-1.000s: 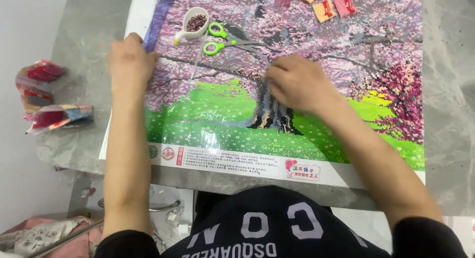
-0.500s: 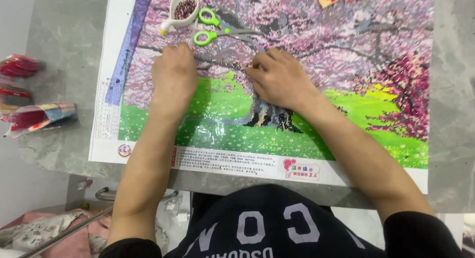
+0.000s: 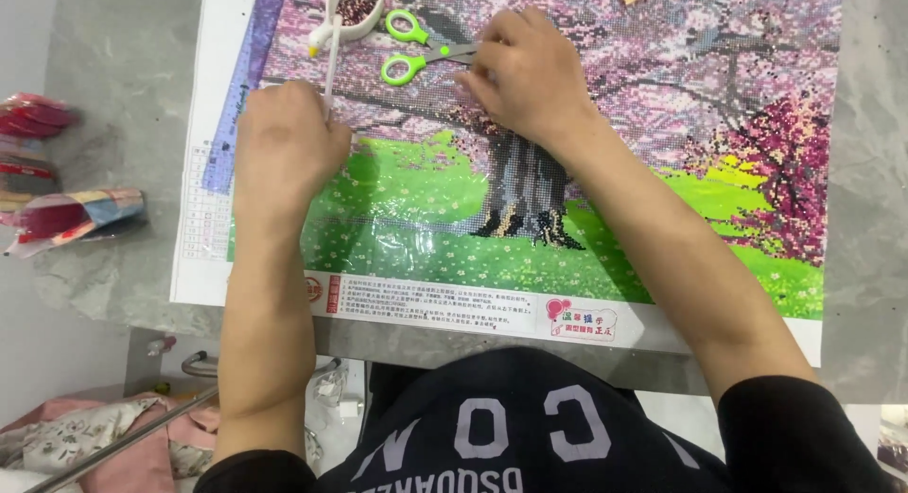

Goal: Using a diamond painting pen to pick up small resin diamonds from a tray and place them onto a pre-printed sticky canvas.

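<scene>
Fingers of the left hand (image 3: 284,148) are curled shut around a thin white pen (image 3: 330,63), which sticks up out of the fist toward the far side of the canvas (image 3: 662,96). The right hand (image 3: 525,72) lies knuckles up farther along, its fingers bent together and pressed down on the picture right at the blade end of the scissors (image 3: 421,53); whether they pinch anything underneath, I cannot tell. The green-handled scissors lie flat on the pink blossom part of the canvas, between the two hands. Just beside their handles sits a small white tray (image 3: 345,11) holding dark beads, with the pen's tip near its spout. The canvas, a tree with pink blossom over green grass, is spread across a grey table (image 3: 123,96). Well off to the left on that table lie some small bags (image 3: 66,214) in reds and mixed colours.
</scene>
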